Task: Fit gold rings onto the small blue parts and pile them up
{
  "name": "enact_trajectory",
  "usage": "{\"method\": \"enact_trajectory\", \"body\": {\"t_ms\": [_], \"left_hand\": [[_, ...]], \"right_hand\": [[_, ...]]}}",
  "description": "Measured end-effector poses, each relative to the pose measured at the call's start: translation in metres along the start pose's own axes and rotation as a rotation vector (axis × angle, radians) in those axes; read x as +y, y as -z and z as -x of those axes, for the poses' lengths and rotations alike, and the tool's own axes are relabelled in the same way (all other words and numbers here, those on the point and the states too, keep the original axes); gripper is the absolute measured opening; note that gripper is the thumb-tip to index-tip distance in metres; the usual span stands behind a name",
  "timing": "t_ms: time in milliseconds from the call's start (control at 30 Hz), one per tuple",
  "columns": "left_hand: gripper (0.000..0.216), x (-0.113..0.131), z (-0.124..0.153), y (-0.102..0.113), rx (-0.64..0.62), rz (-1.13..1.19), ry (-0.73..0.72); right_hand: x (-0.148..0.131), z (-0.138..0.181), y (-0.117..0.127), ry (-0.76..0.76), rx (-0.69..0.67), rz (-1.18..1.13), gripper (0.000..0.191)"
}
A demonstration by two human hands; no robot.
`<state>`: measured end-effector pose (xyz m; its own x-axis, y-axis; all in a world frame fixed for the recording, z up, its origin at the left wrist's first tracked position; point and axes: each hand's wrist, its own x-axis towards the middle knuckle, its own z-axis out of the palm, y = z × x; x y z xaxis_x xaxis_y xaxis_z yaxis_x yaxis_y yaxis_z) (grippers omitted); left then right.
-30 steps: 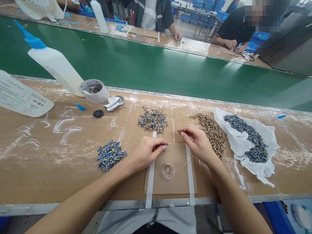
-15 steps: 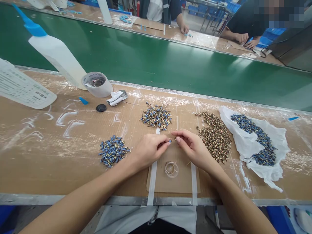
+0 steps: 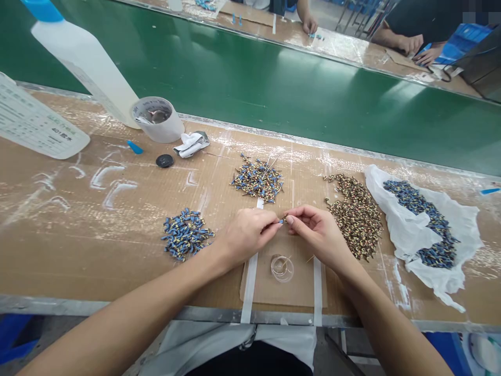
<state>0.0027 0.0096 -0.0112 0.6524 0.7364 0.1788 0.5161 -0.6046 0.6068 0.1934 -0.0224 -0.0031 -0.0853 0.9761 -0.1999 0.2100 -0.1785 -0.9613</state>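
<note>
1. Long workbench (image 3: 78,250), cardboard-topped and streaked with white residue: a person is sitting at it and working with both forearms forward. Beyond it, a green conveyor belt (image 3: 235,68) is running the bench's length, and a co-worker's hands (image 3: 418,44) are working at the far side.
2. Large items are standing back on the left: a white glue bottle (image 3: 82,62) with a blue cap, and a tape roll (image 3: 157,119) beside it.
3. Loose stock is lying in heaps: blue-sleeved parts on a crumpled white plastic sheet (image 3: 395,224), a brass-coloured heap (image 3: 354,216), and two mixed blue heaps (image 3: 257,180) (image 3: 186,234).
4. Directly ahead, a cardboard pad (image 3: 258,282) is taped down, with a small clear dish (image 3: 282,268) resting on it.
5. The left hand (image 3: 246,235) and right hand (image 3: 319,232) are coming together above the pad, fingertips nearly meeting, each pinching something.
6. The left is gripping a blue-sleeved terminal (image 3: 281,221); the right appears to be pinching a brass ring (image 3: 286,218). Whether the two touch is too small to tell.
7. Handling judgement: both look very light, stiff and easily dropped. Best held by the sleeve and the ring's outer edge.
</note>
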Motion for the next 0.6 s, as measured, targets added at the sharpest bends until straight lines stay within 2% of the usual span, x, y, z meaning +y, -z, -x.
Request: {"method": "enact_trajectory", "body": {"t_ms": [600], "left_hand": [[0.027, -0.0044, 0.0004, 0.0005, 0.001, -0.04, -0.139]], "right_hand": [[-0.0017, 0.0058, 0.0023, 0.075, -0.06, 0.047, 0.021]]}}
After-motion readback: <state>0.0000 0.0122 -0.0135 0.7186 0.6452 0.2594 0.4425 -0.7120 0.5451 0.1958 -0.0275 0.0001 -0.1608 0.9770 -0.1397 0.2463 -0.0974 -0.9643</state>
